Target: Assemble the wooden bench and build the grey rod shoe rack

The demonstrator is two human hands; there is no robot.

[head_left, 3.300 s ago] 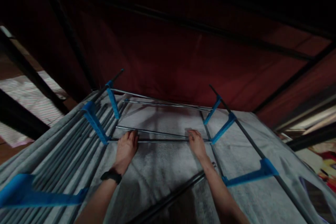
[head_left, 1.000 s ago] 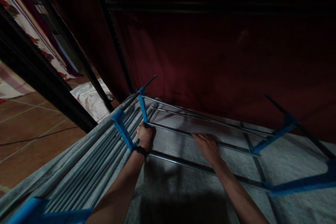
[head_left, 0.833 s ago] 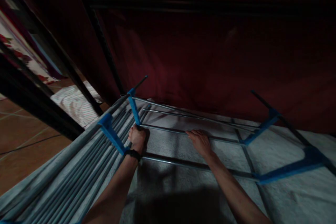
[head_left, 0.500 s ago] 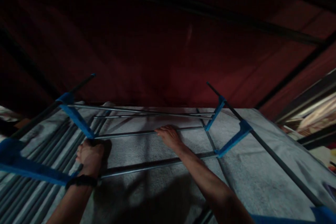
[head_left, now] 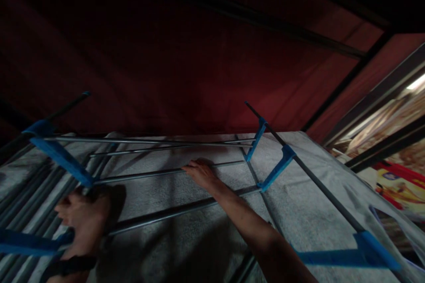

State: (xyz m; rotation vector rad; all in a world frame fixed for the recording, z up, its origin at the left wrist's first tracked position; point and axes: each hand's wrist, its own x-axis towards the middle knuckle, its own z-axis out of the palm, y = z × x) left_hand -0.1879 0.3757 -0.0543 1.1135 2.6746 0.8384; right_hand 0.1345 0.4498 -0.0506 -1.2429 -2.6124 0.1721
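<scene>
A rack frame of grey metal tubes joined by blue plastic brackets lies on a light grey cloth (head_left: pixel 199 203). My right hand (head_left: pixel 202 174) reaches to the middle of a thin crossbar (head_left: pixel 139 175), its fingers closed over it. A thicker crossbar (head_left: pixel 159 217) passes beneath my right forearm. My left hand (head_left: pixel 84 212), with a dark band at the wrist, curls round the frame at the lower end of a blue bracket (head_left: pixel 63 159); the part inside its fingers is hidden. On the right, another blue bracket (head_left: pixel 277 169) joins a long tube (head_left: pixel 327 190).
Several loose grey tubes (head_left: pixel 40 194) lie side by side at the left. A dark red sheet (head_left: pixel 199 75) with dark bars hangs behind the frame. At the far right is a red and yellow printed package (head_left: pixel 401 188). One more blue bracket (head_left: pixel 345 257) sits near the front right.
The view has turned to the right, so the frame and both hands appear further left. My left hand appears lower and nearer. My right hand stays on the same thin crossbar.
</scene>
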